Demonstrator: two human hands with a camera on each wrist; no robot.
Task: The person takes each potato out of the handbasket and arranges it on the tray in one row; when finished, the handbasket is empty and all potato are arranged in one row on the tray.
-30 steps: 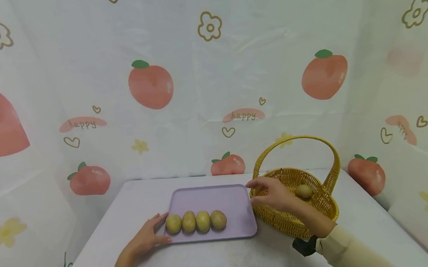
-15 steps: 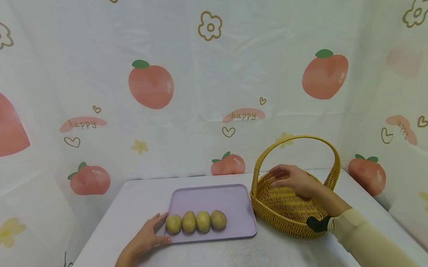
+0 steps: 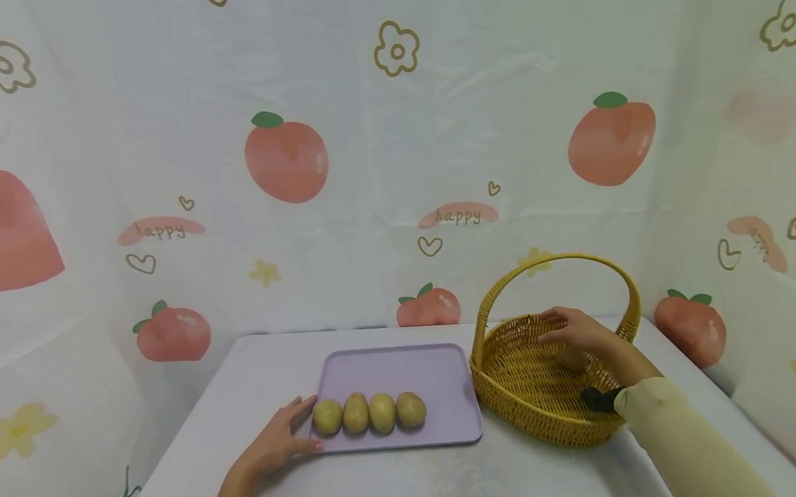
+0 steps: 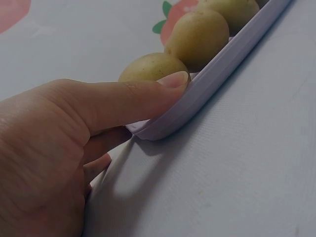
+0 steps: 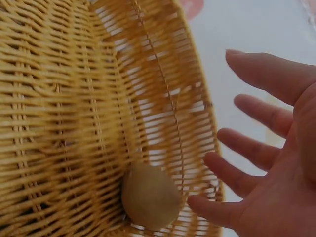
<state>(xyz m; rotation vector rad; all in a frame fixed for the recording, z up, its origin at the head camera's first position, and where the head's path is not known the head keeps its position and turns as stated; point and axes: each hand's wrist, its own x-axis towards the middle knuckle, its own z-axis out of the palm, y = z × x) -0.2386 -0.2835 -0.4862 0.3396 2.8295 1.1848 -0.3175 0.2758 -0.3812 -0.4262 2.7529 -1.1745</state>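
Observation:
On the white table lies a lilac tray with several potatoes in a row along its front side. My left hand holds the tray at its front left corner; in the left wrist view the thumb lies over the rim, next to the nearest potato. Over the wicker basket is my right hand, its fingers apart and nothing in them. One potato lies inside the basket against its wall, partly below the right hand in the head view.
The basket's tall arched handle rises above the right hand and wrist. A printed cloth hangs behind the table and at both sides. The basket stands close to the tray's right edge.
My right hand has moved right, from the gap between tray and basket to over the basket's far right part. The left hand stays at the tray; the potatoes have kept their places.

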